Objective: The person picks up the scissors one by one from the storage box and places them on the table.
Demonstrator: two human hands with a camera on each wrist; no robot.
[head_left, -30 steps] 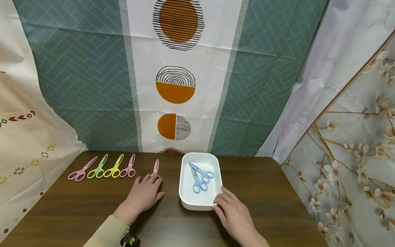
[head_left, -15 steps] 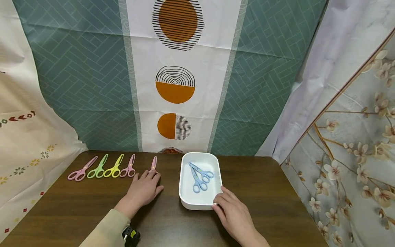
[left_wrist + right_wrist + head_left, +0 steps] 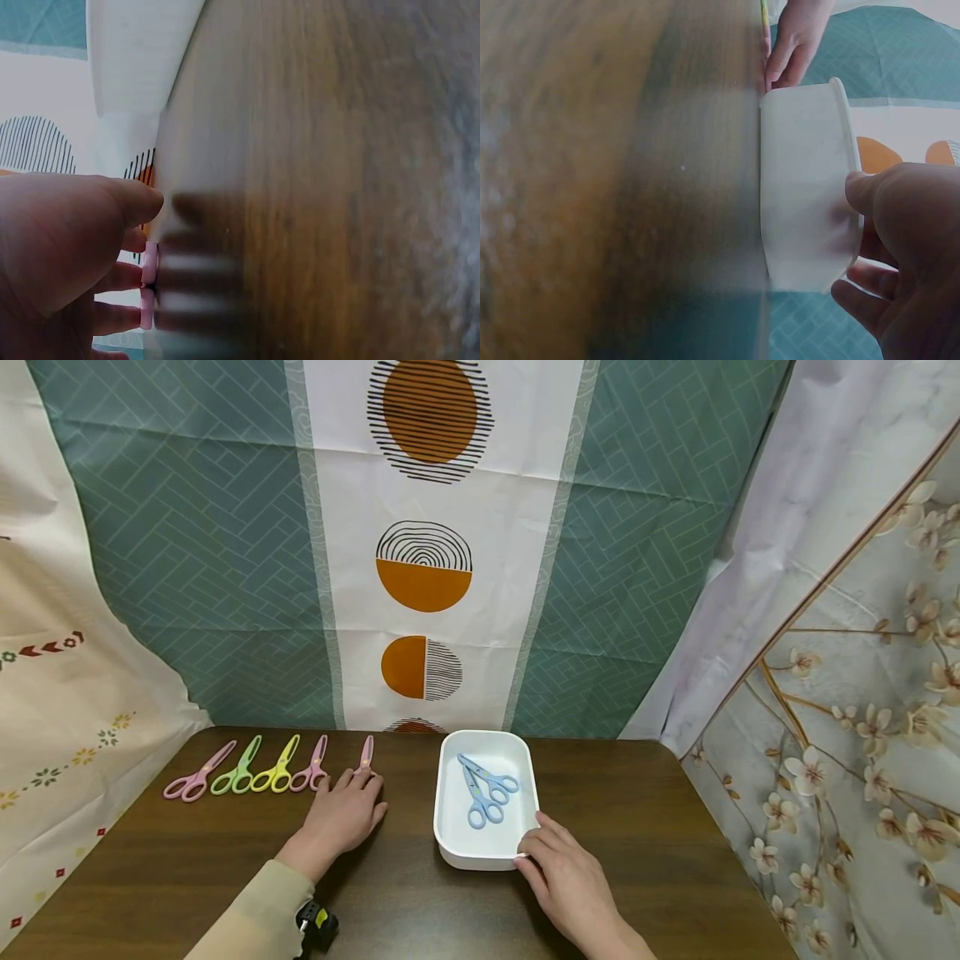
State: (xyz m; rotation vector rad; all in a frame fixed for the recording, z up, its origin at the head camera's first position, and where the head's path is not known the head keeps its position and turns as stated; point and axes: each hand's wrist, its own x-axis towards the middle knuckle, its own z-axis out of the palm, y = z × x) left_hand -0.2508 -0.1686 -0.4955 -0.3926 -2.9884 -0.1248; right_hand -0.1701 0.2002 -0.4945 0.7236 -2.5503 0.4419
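My left hand (image 3: 339,814) lies with its fingertips on the handles of a pair of pink scissors (image 3: 365,753); the fingers cover the handle loops in the head view. In the left wrist view, the pink handles (image 3: 148,262) sit flat on the table under the fingertips. My right hand (image 3: 566,877) holds the near right corner of a white plastic box (image 3: 480,862), thumb on the near outer side (image 3: 806,187) and fingers along the right rim. Inside the box lie two pairs of light blue scissors (image 3: 487,789), one partly over the other.
Left of my left hand, a row of scissors runs along the back of the brown table (image 3: 405,902): pink (image 3: 201,772), green (image 3: 238,768), yellow (image 3: 277,767) and another pink pair (image 3: 311,767). Patterned curtains (image 3: 225,568) hang behind the table and on both sides.
My left hand has slid the pink scissors leftward and slightly away from me, closer to the row. The right hand and the box have stayed in place.
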